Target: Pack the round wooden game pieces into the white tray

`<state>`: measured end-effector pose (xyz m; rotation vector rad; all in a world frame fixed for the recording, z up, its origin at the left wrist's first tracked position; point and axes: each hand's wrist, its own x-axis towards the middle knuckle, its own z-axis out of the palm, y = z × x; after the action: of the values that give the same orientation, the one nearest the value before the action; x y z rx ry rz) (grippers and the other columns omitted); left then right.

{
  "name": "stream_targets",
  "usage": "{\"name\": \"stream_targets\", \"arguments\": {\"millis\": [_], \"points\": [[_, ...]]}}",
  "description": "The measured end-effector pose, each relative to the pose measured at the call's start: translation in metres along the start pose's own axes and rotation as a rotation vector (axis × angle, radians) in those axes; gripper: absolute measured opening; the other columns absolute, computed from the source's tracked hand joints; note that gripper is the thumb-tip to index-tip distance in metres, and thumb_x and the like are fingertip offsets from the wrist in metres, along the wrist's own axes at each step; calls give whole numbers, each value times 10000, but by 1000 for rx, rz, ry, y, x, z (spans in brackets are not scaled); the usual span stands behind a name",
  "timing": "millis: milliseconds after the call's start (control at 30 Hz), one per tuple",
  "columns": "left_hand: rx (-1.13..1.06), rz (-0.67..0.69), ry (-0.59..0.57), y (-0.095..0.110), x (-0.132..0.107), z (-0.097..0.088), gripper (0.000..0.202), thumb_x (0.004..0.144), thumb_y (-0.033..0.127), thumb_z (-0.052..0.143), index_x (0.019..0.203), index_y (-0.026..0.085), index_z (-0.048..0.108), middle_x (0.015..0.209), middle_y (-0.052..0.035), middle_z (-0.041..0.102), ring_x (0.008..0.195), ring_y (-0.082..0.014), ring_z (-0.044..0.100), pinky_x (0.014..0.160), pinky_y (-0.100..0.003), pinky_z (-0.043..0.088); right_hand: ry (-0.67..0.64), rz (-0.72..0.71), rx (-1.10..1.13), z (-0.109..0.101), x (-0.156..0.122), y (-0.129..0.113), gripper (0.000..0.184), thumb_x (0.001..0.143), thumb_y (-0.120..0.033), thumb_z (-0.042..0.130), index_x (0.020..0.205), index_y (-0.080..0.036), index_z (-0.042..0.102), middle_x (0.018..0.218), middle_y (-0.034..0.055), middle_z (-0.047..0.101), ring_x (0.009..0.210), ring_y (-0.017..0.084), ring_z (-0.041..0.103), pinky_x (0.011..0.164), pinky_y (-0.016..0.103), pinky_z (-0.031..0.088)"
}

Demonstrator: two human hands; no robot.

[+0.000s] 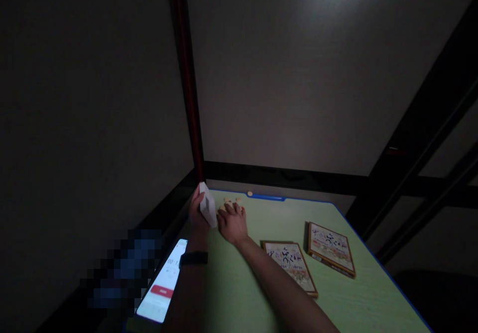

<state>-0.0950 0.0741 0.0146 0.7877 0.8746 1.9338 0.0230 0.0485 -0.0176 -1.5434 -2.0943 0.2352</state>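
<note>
My left hand (194, 212) grips a white open-topped box (208, 205), tilted on its side near the far left corner of the table. Just to its right, my right hand (232, 223) reaches over a small cluster of round, pale wooden game pieces (227, 200). Its fingers are apart and bent down onto them; some pieces are partly covered. A reddish mark shows on a piece by the fingertips. One more round disc (250, 193) lies alone at the table's far edge. The inside of the box is not clearly visible.
Two flat boxes with printed lids, one nearer (289, 266) and one farther right (331, 248), lie on the green, blue-edged table (276, 218). A lit phone (159, 298) showing a timer is beside my left forearm. Walls stand close behind and left.
</note>
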Motion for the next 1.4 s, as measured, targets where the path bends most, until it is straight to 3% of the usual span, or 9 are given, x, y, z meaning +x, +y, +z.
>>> {"name": "stream_targets", "arguments": {"millis": [267, 400, 533, 667, 833, 933, 1067, 1267, 1400], "points": [[-367, -20, -130, 48, -15, 4, 505, 812, 511, 511, 1168, 197, 682, 1155, -70, 719, 1162, -271, 624, 975, -364, 500, -87, -444, 146, -19, -31, -4, 280, 884, -270, 592, 1123, -248, 735, 1252, 63, 680, 1383, 274, 397, 1151, 451, 266], [-405, -16, -149, 55, -19, 6, 501, 824, 521, 519, 1200, 224, 663, 1244, -57, 688, 1210, -282, 599, 1022, -400, 478, -127, -577, 103, -18, -42, -9, 258, 887, -334, 617, 1113, -285, 733, 1236, 40, 686, 1329, 266, 447, 1137, 423, 286], [-446, -63, -197, 52, -21, 6, 505, 844, 509, 512, 1236, 220, 645, 1293, -64, 664, 1245, -291, 575, 1036, -409, 468, -157, -666, -31, -5, -33, -12, 236, 860, -185, 596, 993, -298, 756, 1159, 9, 714, 1243, 248, 492, 1100, 382, 319], [-456, -100, -203, 48, -22, 5, 538, 861, 536, 475, 1269, 219, 626, 1325, -74, 646, 1277, -308, 550, 1036, -439, 464, -104, -552, -71, 2, -17, -9, 257, 808, -116, 596, 946, -254, 762, 1043, 51, 739, 1186, 262, 516, 1037, 369, 377], [-571, -180, -228, 44, -20, 1, 536, 858, 499, 506, 1298, 212, 615, 1328, -82, 646, 1268, -313, 557, 1041, -467, 450, 21, -333, 186, -19, -17, -1, 201, 867, -152, 535, 877, -195, 732, 991, 94, 740, 1146, 260, 583, 998, 370, 428], [-622, -241, -258, 34, -22, 7, 516, 849, 460, 545, 1298, 216, 619, 1312, -84, 655, 1235, -312, 584, 1040, -471, 456, 75, 27, 569, -35, -27, 8, 436, 1008, -408, 328, 861, -173, 665, 815, 82, 717, 747, 202, 689, 702, 314, 529], [-542, -318, -302, 7, -39, 35, 533, 826, 395, 591, 1322, 200, 594, 1199, -95, 704, 1113, -287, 656, 953, -423, 522, 13, 291, 926, -48, -35, 31, 611, 935, -659, 312, 1080, -146, 609, 706, 46, 679, 441, 165, 616, 365, 233, 396], [-46, -359, -323, -33, -59, 60, 523, 926, 437, 500, 1411, 241, 488, 1322, -95, 637, 1230, -277, 591, 1037, -434, 465, 25, 364, 194, -92, -30, 102, 401, 922, -367, 475, 1198, -125, 639, 848, 94, 754, 713, 193, 705, 630, 252, 515], [770, 90, -455, -36, -55, 36, 383, 911, 331, 522, 1262, 224, 631, 1354, -113, 612, 1348, -288, 469, 1177, -494, 285, -52, 408, -11, -130, -35, 149, 327, 869, -273, 564, 1129, -119, 689, 914, 163, 762, 891, 258, 724, 767, 290, 506]]}}
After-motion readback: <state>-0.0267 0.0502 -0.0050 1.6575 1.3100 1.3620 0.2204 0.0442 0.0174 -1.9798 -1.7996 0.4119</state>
